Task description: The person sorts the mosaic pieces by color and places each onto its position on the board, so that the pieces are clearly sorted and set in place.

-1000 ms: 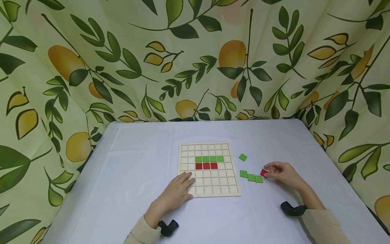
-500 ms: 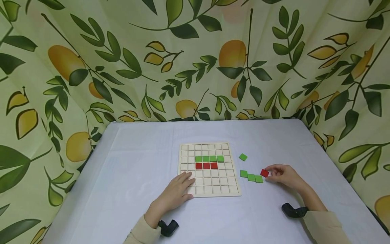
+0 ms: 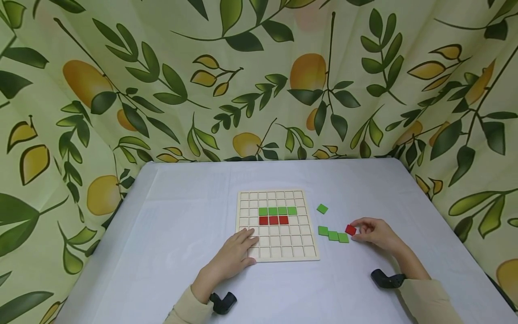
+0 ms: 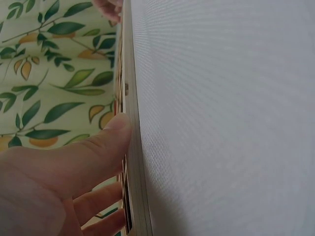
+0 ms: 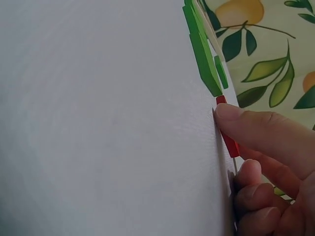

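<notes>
A pale square board with a grid of cells (image 3: 285, 253) lies on the table in the head view. Set in its cells are a row of green tiles (image 3: 282, 211) and, just below that row, three red tiles (image 3: 274, 220). My left hand (image 3: 234, 255) rests on the board's lower left corner, fingers extended over the cells; its thumb (image 4: 106, 145) touches the near edge. Right of the board, my right hand (image 3: 378, 234) pinches a loose red tile (image 5: 229, 137) between thumb and forefinger, the other fingers curled. Whether that tile touches the cloth, I cannot tell.
Three loose green tiles (image 3: 333, 236) lie in a touching chain between the board and my right hand. One more green tile (image 3: 322, 209) sits apart, farther back. A white cloth covers the table (image 3: 182, 193), and a leaf-patterned curtain (image 3: 259, 90) hangs behind it.
My right hand has shifted slightly, its fingers adjusting round the red tile, which shows more fully now. The left hand and the board stay in place.
</notes>
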The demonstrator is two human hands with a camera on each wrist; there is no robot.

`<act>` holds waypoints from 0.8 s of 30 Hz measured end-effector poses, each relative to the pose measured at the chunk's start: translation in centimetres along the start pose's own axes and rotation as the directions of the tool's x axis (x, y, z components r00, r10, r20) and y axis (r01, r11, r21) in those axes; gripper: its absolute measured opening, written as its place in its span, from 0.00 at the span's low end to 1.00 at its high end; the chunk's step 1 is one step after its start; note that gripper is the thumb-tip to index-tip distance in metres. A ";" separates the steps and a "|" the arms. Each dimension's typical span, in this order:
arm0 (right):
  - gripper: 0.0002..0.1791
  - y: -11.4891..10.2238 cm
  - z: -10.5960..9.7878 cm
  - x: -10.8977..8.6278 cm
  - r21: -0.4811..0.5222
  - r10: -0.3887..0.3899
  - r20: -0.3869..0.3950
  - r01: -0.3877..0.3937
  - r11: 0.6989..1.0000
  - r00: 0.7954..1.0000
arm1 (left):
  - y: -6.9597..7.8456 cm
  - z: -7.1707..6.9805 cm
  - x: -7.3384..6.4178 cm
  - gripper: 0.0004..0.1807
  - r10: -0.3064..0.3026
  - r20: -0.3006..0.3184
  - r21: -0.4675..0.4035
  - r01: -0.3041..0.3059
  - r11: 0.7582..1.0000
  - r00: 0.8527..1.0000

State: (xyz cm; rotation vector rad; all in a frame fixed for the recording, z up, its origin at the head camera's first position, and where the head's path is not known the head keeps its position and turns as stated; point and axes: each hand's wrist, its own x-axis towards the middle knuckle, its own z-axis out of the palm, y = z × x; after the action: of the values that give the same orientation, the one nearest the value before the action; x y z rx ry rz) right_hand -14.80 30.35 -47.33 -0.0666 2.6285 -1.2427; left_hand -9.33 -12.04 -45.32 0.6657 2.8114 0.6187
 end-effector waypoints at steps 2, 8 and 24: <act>0.23 -0.1 0.1 -0.1 -0.004 0.002 -0.002 -0.002 1.000 1.000 | 0.0 0.0 0.0 0.31 -0.002 0.000 0.004 0.002 1.000 1.000; 0.23 -0.2 0.1 -0.1 -0.004 0.017 -0.017 -0.017 1.000 1.000 | -0.1 0.1 0.0 0.31 0.005 -0.002 0.011 -0.005 1.000 1.000; 0.20 0.0 -0.1 0.0 0.005 0.026 -0.026 -0.026 1.000 0.999 | -0.1 0.0 -0.1 0.31 0.022 -0.001 -0.002 -0.022 1.000 1.000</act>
State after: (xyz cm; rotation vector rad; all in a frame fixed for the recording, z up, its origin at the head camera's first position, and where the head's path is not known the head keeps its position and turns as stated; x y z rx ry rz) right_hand -14.87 30.41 -47.23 -0.0149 2.6398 -1.2499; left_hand -9.25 -12.20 -45.33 0.6967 2.8074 0.6255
